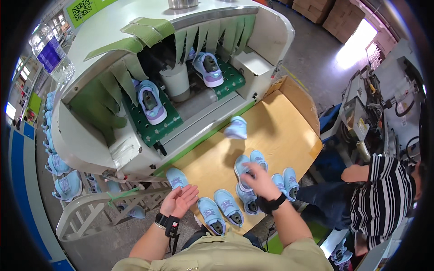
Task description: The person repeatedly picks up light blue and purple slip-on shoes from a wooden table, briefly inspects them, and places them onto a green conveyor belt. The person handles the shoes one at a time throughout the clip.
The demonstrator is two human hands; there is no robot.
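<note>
My left hand is palm up with its fingers stretched, holding nothing; the toe of a light blue sneaker shows just beyond it. My right hand, slightly blurred, has its fingers apart over a pair of blue sneakers; whether it touches one is unclear. Farther off, a single tilted blue shoe appears to be in the air above the tan board, a shadow below it and no hand on it. Nearer me stand a left sneaker and a right sneaker, dark inserts inside.
Ahead is a white machine with green strip curtains; sneakers sit on its green perforated belts. Cardboard walls edge the board's far right. A person in stripes is at right. A water bottle stands upper left, a shoe rack below.
</note>
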